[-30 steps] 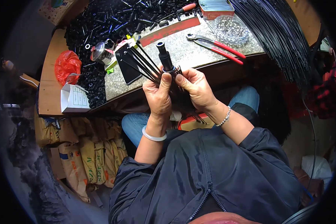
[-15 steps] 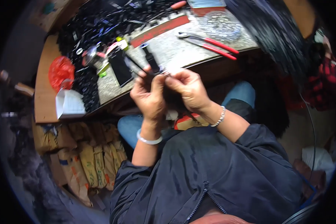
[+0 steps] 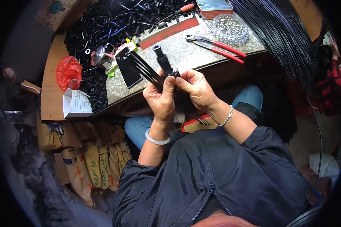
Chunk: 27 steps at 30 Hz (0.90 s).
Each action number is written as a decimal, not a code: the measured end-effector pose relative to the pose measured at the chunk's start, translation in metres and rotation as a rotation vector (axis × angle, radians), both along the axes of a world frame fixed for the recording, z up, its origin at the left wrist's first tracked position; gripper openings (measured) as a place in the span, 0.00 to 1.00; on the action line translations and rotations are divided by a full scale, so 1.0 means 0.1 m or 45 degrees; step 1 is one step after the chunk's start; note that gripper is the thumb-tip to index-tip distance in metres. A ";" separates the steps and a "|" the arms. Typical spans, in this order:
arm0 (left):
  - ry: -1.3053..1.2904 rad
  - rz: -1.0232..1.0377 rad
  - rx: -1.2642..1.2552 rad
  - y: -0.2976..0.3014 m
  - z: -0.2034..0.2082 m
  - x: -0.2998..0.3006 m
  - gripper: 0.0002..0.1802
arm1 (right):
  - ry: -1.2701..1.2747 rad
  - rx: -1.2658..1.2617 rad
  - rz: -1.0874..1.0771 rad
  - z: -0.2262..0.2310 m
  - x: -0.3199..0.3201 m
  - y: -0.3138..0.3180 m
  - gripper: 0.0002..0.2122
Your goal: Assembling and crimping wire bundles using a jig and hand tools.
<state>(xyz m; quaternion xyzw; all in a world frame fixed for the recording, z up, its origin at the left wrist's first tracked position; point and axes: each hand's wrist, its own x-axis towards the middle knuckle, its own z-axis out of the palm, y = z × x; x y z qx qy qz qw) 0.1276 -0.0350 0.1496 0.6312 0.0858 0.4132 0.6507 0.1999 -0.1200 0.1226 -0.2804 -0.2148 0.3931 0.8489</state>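
My left hand (image 3: pixel 161 101) is closed around a bundle of thin black rods (image 3: pixel 146 70) that slant up and to the left. A black stepped tube (image 3: pixel 161 59) stands out above its thumb, with a wider collar at the lower end. My right hand (image 3: pixel 199 90) pinches at that collar, thumb and fingers pressed together beside the left thumb. Any small piece between these fingertips is hidden. Both hands are held in front of the table's near edge, above my lap.
On the table (image 3: pixel 174 42) lie a dark phone (image 3: pixel 128 71), red-handled pliers (image 3: pixel 218 48), a red strip (image 3: pixel 169 33) and a clear dish of small metal parts (image 3: pixel 230 29). Black tubular pieces (image 3: pixel 113 19) heap at the back left. Long black rods (image 3: pixel 276 34) hang over the right side.
The tabletop has shifted slightly right in view and looks sharper. My hands stay together at the collar, and the rods and tube show more clearly.
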 end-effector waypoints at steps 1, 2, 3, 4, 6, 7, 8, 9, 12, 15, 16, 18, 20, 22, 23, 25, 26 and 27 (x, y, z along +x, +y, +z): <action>0.016 0.010 0.029 0.02 0.00 0.02 0.19 | 0.021 -0.002 -0.002 0.03 0.00 -0.01 0.04; 0.032 0.019 0.058 0.02 0.03 0.03 0.19 | 0.041 -0.005 -0.004 0.06 0.00 -0.02 0.03; 0.006 -0.020 -0.028 -0.02 0.07 0.01 0.17 | 0.042 0.001 0.002 0.06 -0.01 -0.02 0.03; 0.011 -0.020 -0.022 -0.04 0.07 0.02 0.17 | 0.042 -0.001 -0.043 0.07 -0.04 -0.01 0.03; -0.134 0.032 0.007 -0.08 0.07 0.04 0.15 | 0.047 0.003 -0.086 0.08 -0.10 -0.04 0.04; -0.138 0.029 0.111 -0.04 0.05 0.08 0.12 | 0.008 0.011 -0.111 0.07 -0.06 -0.06 0.03; -0.067 0.037 0.113 -0.05 0.04 0.08 0.12 | -0.031 0.018 -0.135 0.07 -0.04 -0.05 0.03; -0.075 0.043 0.135 -0.03 0.04 0.07 0.13 | -0.036 0.031 -0.133 0.09 -0.03 -0.02 0.03; -0.061 0.028 0.131 -0.03 0.03 0.04 0.14 | -0.008 -0.023 -0.100 0.08 -0.08 -0.04 0.01; -0.070 0.047 0.115 -0.05 0.01 0.02 0.15 | -0.009 -0.027 -0.046 0.02 -0.08 -0.01 0.04; -0.092 0.047 0.096 -0.02 0.00 0.02 0.16 | 0.020 -0.003 -0.047 0.04 -0.08 0.03 0.05; -0.102 0.039 0.075 -0.02 -0.03 0.02 0.17 | 0.053 0.021 -0.048 0.05 -0.09 0.06 0.05; -0.152 0.062 0.053 -0.06 -0.03 0.02 0.17 | 0.069 0.009 -0.042 0.05 -0.09 0.05 0.06; -0.144 0.046 0.057 -0.04 -0.05 0.02 0.17 | 0.092 0.008 -0.056 0.11 -0.08 0.06 0.05; -0.119 0.042 0.038 0.00 -0.08 0.01 0.17 | 0.115 0.010 -0.073 0.12 -0.08 0.06 0.05; -0.150 -0.026 -0.053 0.01 -0.09 -0.02 0.17 | 0.090 0.001 -0.038 0.01 -0.11 0.07 0.04; -0.117 -0.031 -0.052 0.03 -0.10 -0.03 0.17 | 0.062 -0.002 -0.004 -0.04 -0.11 0.07 0.05; -0.133 -0.021 -0.050 0.04 -0.09 0.00 0.17 | 0.071 0.058 0.012 -0.07 -0.06 0.07 0.04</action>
